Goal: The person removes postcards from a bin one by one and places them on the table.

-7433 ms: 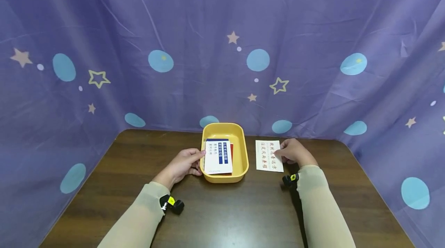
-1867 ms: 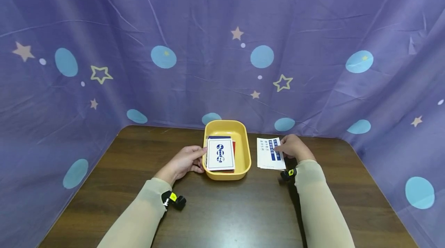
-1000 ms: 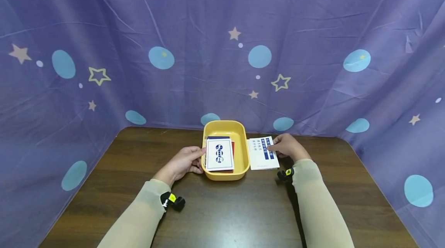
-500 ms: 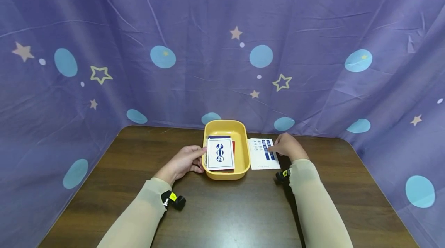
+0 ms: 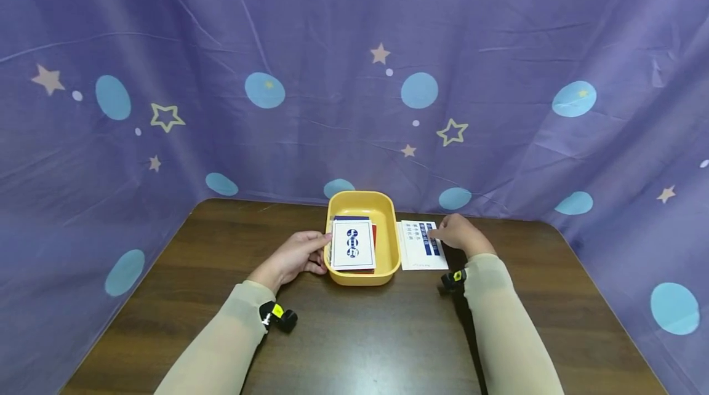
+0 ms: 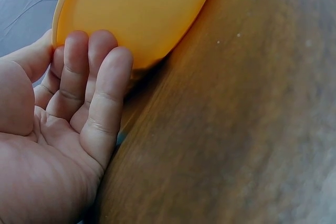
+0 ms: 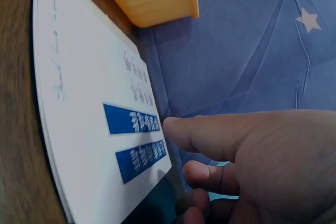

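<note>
A yellow tray (image 5: 362, 281) stands on the table, with several cards in its left part. On top lies a white card with a blue rounded design (image 5: 352, 246); blue and red ones show beneath. My left hand (image 5: 299, 258) grips the tray's left rim, thumb over it and fingers against the outer wall. Right of the tray, a white card with two blue bars (image 5: 418, 253) lies on the table, another pale edge showing under its left side. My right hand (image 5: 464, 235) is at that card's right edge, its straight thumb (image 7: 202, 134) extended there and the fingers apart beyond it.
The brown wooden table (image 5: 360, 333) ends at the back against a purple curtain (image 5: 332, 149) printed with stars and blue ovals. A black wrist camera (image 5: 285, 320) sits on the left wrist and another camera (image 5: 451, 281) on the right one.
The blue-barred card went from the tray onto the red-lettered card at right, uncovering the blue-design card. Both right-hand cards then slid left beside the tray. The left hand stayed on the rim.
</note>
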Demonstrator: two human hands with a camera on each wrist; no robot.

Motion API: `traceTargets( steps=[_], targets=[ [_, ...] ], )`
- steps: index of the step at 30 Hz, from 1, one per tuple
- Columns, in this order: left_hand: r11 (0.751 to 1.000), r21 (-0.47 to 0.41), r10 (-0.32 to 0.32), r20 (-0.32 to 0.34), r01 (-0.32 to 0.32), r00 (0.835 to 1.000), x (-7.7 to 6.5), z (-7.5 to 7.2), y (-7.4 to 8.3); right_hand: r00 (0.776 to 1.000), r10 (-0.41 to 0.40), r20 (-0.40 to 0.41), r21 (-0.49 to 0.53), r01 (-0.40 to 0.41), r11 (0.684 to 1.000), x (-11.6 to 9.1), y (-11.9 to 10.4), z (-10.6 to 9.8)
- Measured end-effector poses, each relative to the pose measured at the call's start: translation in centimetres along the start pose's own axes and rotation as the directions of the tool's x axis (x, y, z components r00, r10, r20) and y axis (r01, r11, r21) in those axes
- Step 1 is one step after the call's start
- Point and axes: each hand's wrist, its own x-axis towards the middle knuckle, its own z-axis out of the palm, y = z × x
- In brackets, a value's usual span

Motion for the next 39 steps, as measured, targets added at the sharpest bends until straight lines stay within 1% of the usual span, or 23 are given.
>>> traceTargets(
  steps=[3, 6, 9, 13, 15, 20, 23, 26, 29, 33, 36, 39],
  targets=[
    [1.0, 0.003, 0.001, 0.006, -0.001, 1.0, 0.0, 0.0, 0.0, 1.0, -0.015, -0.01, 0.028, 0.016, 0.999, -0.1, -0.6, -0.3],
    [1.0, 0.003, 0.0, 0.003, 0.0, 1.0, 0.0, -0.1, 0.1, 0.996, -0.074, -0.043, 0.073, 0.077, 0.994, -0.4, -1.7, -0.8],
    [1.0, 0.0, -0.003, 0.001, 0.003, 1.0, 0.0, -0.2, 0.1, 0.988, -0.137, -0.075, 0.128, 0.146, 0.981, -1.1, -3.0, -1.4],
    [1.0, 0.003, 0.006, 0.004, -0.006, 1.0, 0.1, -0.2, 0.1, 0.976, -0.195, -0.098, 0.188, 0.211, 0.959, -2.2, -4.8, -2.1],
    [1.0, 0.006, 0.008, -0.001, -0.008, 1.0, 0.2, -0.2, 0.0, 0.972, -0.21, -0.101, 0.222, 0.228, 0.948, -2.8, -5.7, -2.3],
    [1.0, -0.004, -0.016, 0.004, 0.016, 1.0, 0.2, 0.2, -0.1, 0.965, -0.243, -0.099, 0.242, 0.26, 0.935, -4.3, -7.8, -2.5],
    [1.0, -0.004, -0.023, 0.012, 0.023, 1.0, 0.0, 0.4, -0.2, 0.961, -0.262, -0.089, 0.247, 0.277, 0.929, -4.6, -9.1, -2.3],
    [1.0, -0.006, -0.018, 0.009, 0.018, 1.0, -0.2, 0.4, 0.0, 0.956, -0.288, -0.057, 0.258, 0.293, 0.921, -4.4, -11.0, -1.9],
    [1.0, -0.014, -0.009, 0.003, 0.009, 1.0, -0.1, 0.3, 0.0, 0.951, -0.309, 0.009, 0.273, 0.295, 0.916, -3.8, -13.1, -1.4],
    [1.0, -0.02, -0.005, 0.006, 0.005, 1.0, 0.0, 0.1, 0.0, 0.95, -0.287, 0.119, 0.264, 0.248, 0.932, -2.5, -15.5, -0.6],
    [1.0, -0.02, -0.006, 0.012, 0.006, 1.0, 0.0, 0.0, -0.1, 0.949, -0.26, 0.181, 0.162, 0.232, 0.959, -1.5, -16.8, 0.4],
    [1.0, -0.017, -0.004, 0.012, 0.004, 1.0, 0.0, 0.0, -0.1, 0.944, -0.233, 0.232, 0.002, 0.239, 0.971, -0.5, -17.7, 1.6]
  ],
)
